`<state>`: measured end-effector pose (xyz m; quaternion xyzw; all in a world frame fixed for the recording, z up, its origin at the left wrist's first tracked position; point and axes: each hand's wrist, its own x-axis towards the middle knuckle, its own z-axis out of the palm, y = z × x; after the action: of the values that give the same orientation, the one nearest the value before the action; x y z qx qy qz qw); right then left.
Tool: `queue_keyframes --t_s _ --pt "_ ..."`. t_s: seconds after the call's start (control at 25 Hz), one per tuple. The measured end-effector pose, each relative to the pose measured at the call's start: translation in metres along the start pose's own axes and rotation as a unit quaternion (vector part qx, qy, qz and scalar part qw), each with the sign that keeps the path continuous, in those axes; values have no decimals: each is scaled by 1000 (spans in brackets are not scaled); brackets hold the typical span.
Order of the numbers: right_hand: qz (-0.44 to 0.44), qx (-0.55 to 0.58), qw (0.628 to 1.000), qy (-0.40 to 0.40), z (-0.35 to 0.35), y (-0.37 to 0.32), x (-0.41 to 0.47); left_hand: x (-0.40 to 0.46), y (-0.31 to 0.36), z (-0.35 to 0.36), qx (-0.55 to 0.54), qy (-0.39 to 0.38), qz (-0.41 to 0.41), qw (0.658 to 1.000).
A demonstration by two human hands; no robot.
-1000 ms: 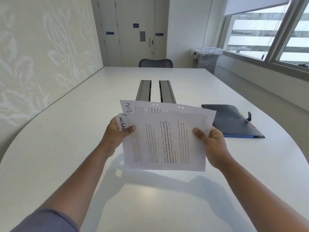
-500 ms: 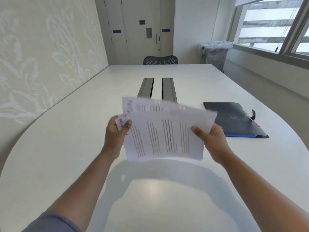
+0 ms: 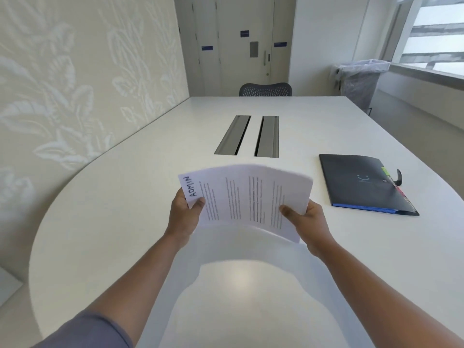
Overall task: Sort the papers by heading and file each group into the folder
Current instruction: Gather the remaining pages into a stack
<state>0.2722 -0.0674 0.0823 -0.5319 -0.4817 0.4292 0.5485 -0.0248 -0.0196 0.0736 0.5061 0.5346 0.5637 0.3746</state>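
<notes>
While papers [image 3: 251, 197] are pinched at both short edges by left hand [image 3: 184, 217] and right hand [image 3: 307, 222], folder [image 3: 364, 183] lies shut on table [image 3: 125, 197], right of papers, nearer right hand, long axis running away from body.

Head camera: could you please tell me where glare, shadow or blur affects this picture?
Head view: a bright glare patch on the table below the papers; soft shadows of the arms and papers around it; the papers' right edge and printed lines look blurred, though the ADMIN heading is legible; straight table edges bow from wide-angle distortion.
</notes>
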Motion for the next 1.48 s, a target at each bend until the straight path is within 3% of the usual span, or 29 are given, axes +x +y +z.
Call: queue_keyframes --t_s 0.2,0.64,0.84,1.04,1.36,1.48 --pt "23 7 1000 -8 -1 9 -4 -10 -1 1 -41 4 -28 999" --pt "31 -14 999 -30 -5 10 2 -5 0 12 -22 -28 -42 998" --pt "18 -14 1000 -16 -4 2 11 6 6 17 -27 11 -31 999" --pt "45 -55 997 -41 0 17 9 1 -14 20 -6 -4 -65 998" --pt "34 24 998 -36 -4 14 11 9 -13 13 -25 13 -48 998" --pt "38 -2 999 -39 -3 13 19 11 -5 15 -30 -8 -45 998"
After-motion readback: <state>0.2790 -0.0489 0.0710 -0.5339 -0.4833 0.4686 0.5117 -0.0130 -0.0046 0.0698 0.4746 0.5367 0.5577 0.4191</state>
